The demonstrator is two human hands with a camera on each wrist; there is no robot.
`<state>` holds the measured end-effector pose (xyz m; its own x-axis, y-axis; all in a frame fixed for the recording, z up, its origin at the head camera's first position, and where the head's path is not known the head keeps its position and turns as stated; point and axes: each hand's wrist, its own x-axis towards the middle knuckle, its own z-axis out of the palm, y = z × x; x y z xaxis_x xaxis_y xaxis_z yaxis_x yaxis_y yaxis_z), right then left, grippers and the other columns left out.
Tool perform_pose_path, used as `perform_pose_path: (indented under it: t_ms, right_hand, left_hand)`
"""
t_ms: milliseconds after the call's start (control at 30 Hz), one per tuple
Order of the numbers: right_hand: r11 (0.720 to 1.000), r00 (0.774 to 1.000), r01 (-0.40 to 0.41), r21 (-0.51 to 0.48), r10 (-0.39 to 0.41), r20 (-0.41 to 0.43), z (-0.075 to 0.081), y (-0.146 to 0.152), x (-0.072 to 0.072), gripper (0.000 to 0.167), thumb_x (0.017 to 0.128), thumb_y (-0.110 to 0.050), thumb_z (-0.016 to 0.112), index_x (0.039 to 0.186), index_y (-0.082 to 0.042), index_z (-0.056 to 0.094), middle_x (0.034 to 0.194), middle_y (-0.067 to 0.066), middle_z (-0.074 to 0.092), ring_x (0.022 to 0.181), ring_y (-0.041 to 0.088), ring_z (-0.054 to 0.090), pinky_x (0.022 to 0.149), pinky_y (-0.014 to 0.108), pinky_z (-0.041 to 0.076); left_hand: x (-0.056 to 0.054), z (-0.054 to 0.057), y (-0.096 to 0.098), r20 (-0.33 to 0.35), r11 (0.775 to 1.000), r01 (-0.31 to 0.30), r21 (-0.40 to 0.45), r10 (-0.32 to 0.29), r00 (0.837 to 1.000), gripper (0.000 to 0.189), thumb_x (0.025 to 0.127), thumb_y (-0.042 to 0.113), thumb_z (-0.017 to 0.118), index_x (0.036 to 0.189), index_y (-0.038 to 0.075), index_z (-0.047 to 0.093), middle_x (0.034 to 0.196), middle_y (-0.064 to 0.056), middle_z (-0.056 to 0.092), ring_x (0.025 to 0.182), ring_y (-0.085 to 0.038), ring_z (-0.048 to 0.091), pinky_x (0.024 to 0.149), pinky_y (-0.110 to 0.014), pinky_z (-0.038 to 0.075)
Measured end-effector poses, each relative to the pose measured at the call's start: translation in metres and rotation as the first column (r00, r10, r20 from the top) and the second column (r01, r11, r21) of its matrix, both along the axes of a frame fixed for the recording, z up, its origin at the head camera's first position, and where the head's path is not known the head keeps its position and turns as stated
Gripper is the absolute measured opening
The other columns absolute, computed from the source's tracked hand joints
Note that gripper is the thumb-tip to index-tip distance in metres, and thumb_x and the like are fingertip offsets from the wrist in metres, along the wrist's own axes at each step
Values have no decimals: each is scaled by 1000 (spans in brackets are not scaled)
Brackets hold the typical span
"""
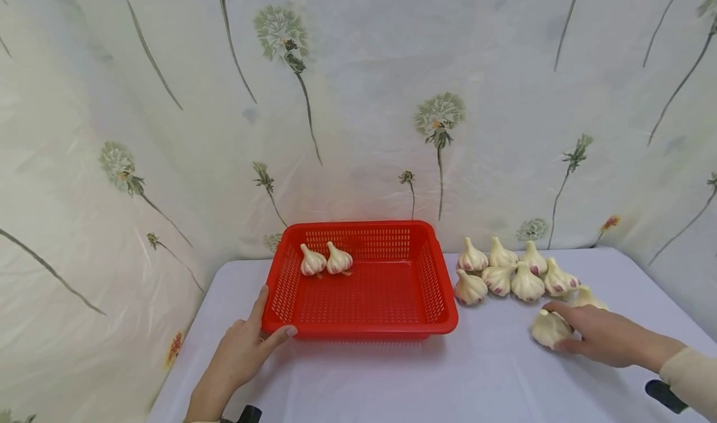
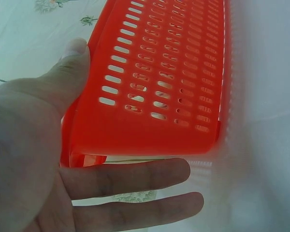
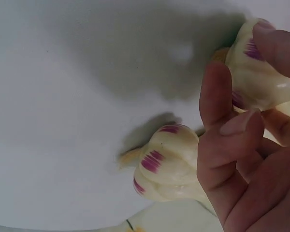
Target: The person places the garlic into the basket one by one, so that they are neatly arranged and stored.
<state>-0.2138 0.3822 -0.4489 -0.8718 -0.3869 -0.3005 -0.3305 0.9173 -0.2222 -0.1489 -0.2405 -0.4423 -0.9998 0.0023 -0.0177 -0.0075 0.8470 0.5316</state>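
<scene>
My left hand (image 1: 241,354) rests at the near left corner of a red plastic basket (image 1: 358,333), its thumb (image 2: 72,60) against the front rim. Two of its fingers (image 2: 135,178) stretch out straight below the basket's edge in the left wrist view. Inside the basket, two garlic bulbs (image 1: 339,259) lie side by side at the back left. On the right, my right hand (image 1: 607,336) holds a garlic bulb (image 1: 549,330) between thumb and fingers, low over the table. Another bulb (image 3: 169,162) lies beside the curled fingers in the right wrist view.
Several more garlic bulbs (image 1: 526,283) are grouped in rows on the table (image 1: 392,385), right of the basket. Behind the table hangs a pale curtain (image 1: 358,130) with a dandelion print, also running down the left side.
</scene>
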Motion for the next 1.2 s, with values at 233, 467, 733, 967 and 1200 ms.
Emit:
perform_pose_path:
  t_ms: [233, 467, 733, 967, 1200]
  right_hand:
    - [996, 1000, -10, -84, 12, 19, 13, -11, 2, 72, 98, -46, 73, 142, 6, 51, 84, -8, 59, 70, -1, 48, 62, 25, 44]
    - [975, 999, -41, -220, 41, -4, 42, -40, -8, 63, 103, -40, 70, 139, 9, 51, 84, -8, 62, 68, 0, 53, 61, 24, 48]
    - [920, 993, -53, -387, 9, -117, 72, -89, -22, 66, 103, -36, 71, 145, 9, 50, 90, -5, 70, 70, 3, 61, 64, 27, 52]
    - [910, 988, -76, -409, 12, -157, 94, -138, -38, 73, 101, -42, 71, 151, 6, 47, 101, -1, 75, 77, 9, 65, 67, 28, 54]
    - [916, 993, -95, -390, 56, -108, 102, -178, -65, 73, 100, -42, 72, 151, 4, 47, 98, 3, 73, 73, 15, 63, 62, 32, 54]
  left_hand:
    - [-1, 1, 0, 3, 1000, 0, 3, 0, 1000, 110, 91, 64, 73, 169, 7, 22, 78, -4, 65, 75, -19, 60, 64, -33, 51]
    - [0, -2, -1, -12, 1000, -7, -2, 7, 1000, 109, 91, 63, 74, 169, 7, 22, 84, -8, 70, 80, -22, 64, 71, -37, 58]
    - [0, -4, 0, 4, 1000, -9, 19, 9, 1000, 109, 90, 64, 74, 169, 9, 22, 81, -3, 67, 77, -19, 61, 69, -35, 56]
    - [2, -5, -2, 4, 1000, -11, 26, 11, 1000, 109, 91, 64, 74, 169, 9, 23, 80, -3, 66, 77, -19, 61, 68, -33, 54]
    - [-1, -4, -1, -15, 1000, -4, 27, 5, 1000, 106, 91, 62, 74, 169, 10, 24, 83, -3, 68, 76, -18, 61, 68, -33, 56]
